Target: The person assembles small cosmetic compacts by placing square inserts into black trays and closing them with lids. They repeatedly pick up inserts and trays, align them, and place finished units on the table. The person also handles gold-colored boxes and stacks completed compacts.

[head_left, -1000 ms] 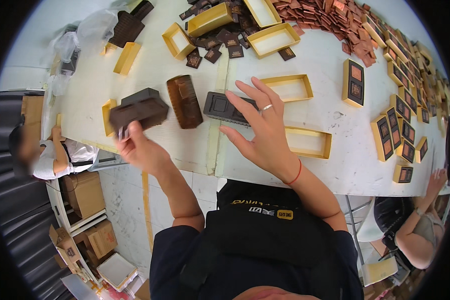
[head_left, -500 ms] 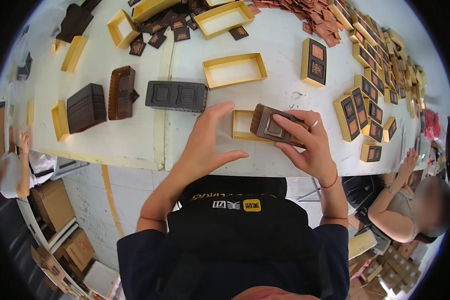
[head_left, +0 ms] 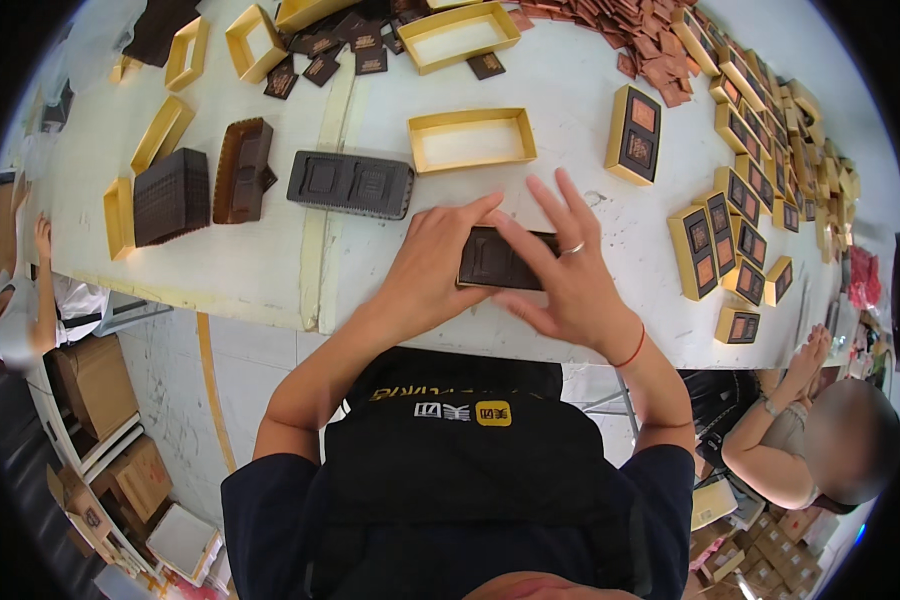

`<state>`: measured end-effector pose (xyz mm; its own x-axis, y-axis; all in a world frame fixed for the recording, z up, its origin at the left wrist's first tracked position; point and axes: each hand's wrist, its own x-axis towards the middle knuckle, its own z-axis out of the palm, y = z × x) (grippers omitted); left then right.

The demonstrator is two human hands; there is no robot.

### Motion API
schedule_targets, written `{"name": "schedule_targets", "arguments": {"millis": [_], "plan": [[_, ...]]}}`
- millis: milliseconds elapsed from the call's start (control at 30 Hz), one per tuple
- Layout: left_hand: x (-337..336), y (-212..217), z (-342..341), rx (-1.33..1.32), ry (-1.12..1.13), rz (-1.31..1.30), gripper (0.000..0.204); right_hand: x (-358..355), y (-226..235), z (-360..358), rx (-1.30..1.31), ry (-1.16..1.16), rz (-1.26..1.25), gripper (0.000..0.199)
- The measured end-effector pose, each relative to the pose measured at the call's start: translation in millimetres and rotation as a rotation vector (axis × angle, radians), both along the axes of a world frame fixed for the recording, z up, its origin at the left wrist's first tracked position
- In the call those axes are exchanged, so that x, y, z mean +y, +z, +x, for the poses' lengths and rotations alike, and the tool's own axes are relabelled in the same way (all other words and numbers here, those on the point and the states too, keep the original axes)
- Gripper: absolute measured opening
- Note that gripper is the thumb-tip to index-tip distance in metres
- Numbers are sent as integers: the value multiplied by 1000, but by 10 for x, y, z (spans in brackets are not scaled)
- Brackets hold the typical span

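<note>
In front of me lies a dark brown plastic tray (head_left: 495,260), seated in a gold-edged box whose sides are mostly covered. My left hand (head_left: 432,258) grips its left end, fingertips at the far edge and thumb at the near edge. Over the right end is my right hand (head_left: 568,262), fingers spread, some fingertips near or touching the tray. Just beyond stand an unfilled gold box (head_left: 425,143) and, to its left, a stack of dark trays (head_left: 351,184).
Farther left are another tray stack (head_left: 173,197) and a single brown tray (head_left: 242,172). Filled boxes (head_left: 692,255) crowd the right side. Dark square packets (head_left: 368,60) and a copper packet pile (head_left: 660,60) lie at the back. A co-worker (head_left: 785,440) sits at right, another person (head_left: 25,310) at left.
The tray that was tilted in my right hand now lies level in the box. My left hand has come in to grip the left end, and my right fingers have spread.
</note>
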<state>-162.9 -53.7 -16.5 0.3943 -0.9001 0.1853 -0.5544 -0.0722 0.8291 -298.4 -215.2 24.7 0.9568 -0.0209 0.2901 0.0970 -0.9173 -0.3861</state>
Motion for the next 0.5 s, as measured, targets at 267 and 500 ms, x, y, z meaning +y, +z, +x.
{"name": "schedule_targets", "arguments": {"millis": [267,500], "plan": [[-1,-41,6,-73,-52,24,84,73,-237,146,47,-85,171,69],[-46,-61,-32,-230,-41,30,74,-67,-209,160,179,-97,131,70]]}}
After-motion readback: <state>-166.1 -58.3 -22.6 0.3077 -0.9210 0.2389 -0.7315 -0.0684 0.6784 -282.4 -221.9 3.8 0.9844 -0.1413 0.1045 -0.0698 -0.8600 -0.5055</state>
